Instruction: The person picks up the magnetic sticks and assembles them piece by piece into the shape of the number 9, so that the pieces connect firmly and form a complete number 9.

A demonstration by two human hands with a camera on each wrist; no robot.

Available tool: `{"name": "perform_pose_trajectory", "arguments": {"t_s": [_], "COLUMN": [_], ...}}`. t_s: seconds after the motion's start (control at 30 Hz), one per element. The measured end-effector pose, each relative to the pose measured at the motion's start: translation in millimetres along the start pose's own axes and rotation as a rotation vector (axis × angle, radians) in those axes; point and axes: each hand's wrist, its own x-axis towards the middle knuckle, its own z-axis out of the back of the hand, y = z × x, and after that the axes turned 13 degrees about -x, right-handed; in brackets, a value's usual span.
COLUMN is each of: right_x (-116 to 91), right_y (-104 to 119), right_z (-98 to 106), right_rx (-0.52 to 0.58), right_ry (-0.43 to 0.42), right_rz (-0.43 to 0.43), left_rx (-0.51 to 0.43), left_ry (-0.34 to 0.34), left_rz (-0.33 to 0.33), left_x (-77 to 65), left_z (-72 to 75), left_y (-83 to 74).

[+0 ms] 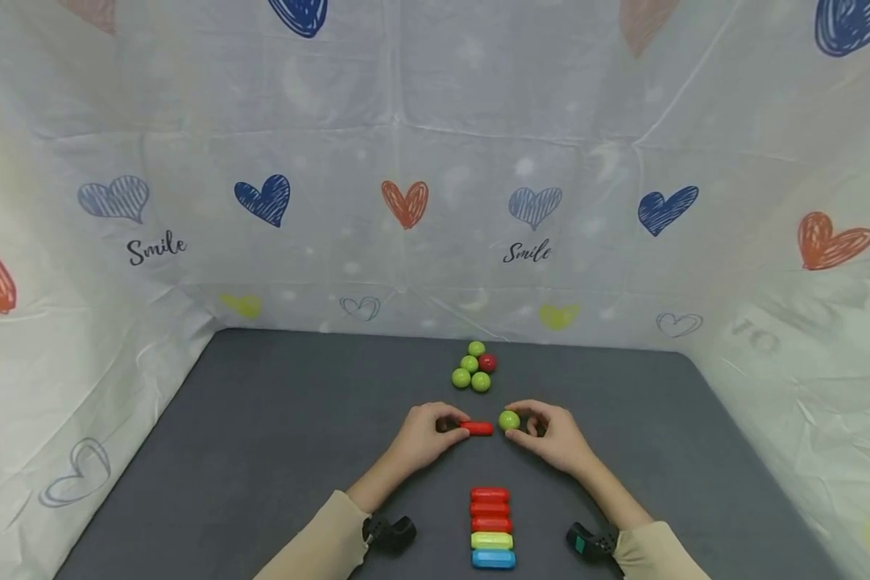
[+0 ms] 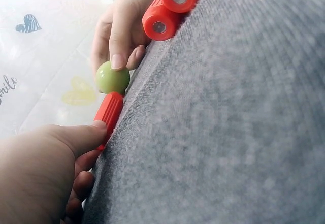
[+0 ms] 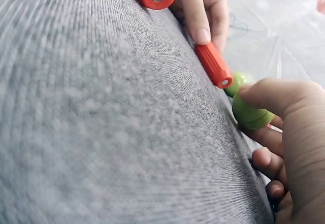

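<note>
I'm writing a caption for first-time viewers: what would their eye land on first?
Probably the green ball pinched by the right hand, beside the red rod in the left hand, on the dark tabletop. Then the column of five rods nearer the wearer, and the cluster of balls beyond the hands, one red among four green.

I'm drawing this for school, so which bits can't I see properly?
Head view: left end of the held red rod, covered by the left hand.
Left wrist view: the red rods at the top, cut off by the edge.
Right wrist view: part of the held green ball, covered by the right hand.
</note>
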Motion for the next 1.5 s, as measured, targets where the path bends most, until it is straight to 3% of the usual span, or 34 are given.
{"name": "perform_pose_trajectory", "arguments": {"t_s": [0.37,0.73,1.27,1.37,1.5], "right_x": [-4.3,-5.0,-4.6,-4.9,-5.9], "right_y": [-0.1,-0.1,3.1,3.7,4.1], "right_z": [-1.3,-1.5,-1.0,-2.2,-4.0], "right_rx": [-0.041,-0.034,-0.042,-0.039,-0.047], "right_ry": [0.014,0.004,0.023,0.025,0.031], "right_rz": [0.011,0.106,0.084,0.078,0.079], "left_rx": [-0.007,-0.018,-0.005,-0.014,-0.062], "left_ry": [0.007,-0.033,-0.015,-0.044,-0.125], "left_rz": [-0.015,-0.064,-0.109,-0.101,-0.045], "left_x": [-2.7,-2.0,-3.4,-5.1,-6.1], "left_z": [0.3,2.1,2.1,3.0,3.4], "left_y": [0.2,-1.3,-2.1,-1.4,1.2]}}
